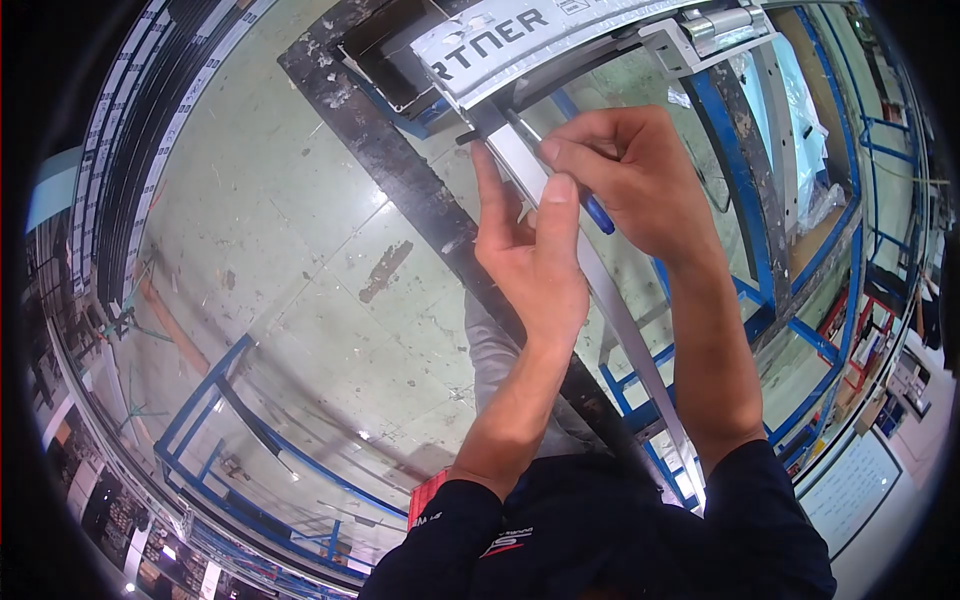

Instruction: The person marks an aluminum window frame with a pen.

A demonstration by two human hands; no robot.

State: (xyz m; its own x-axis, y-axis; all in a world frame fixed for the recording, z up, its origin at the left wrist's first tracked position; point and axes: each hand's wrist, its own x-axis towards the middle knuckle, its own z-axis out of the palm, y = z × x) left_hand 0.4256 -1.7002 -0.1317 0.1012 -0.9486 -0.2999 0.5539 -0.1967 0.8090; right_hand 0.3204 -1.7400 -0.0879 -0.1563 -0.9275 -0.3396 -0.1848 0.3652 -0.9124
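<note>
My left hand point(530, 255) pinches a long pale metal strip point(610, 310) between thumb and forefinger, near its upper end. My right hand point(630, 180) is curled around a blue-handled tool point(598, 214), its dark tip hidden near the strip's upper end. The strip runs from a white panel printed with letters point(510, 35) down toward my body. Both sleeves are dark.
A dark rusty bar point(400, 170) crosses the green tiled floor point(260, 250) diagonally under the strip. Blue steel frames point(745, 190) stand right and at lower left point(215, 390). Stacked dark profiles point(140, 120) lie along the left. A metal bracket point(700, 35) sits at the top.
</note>
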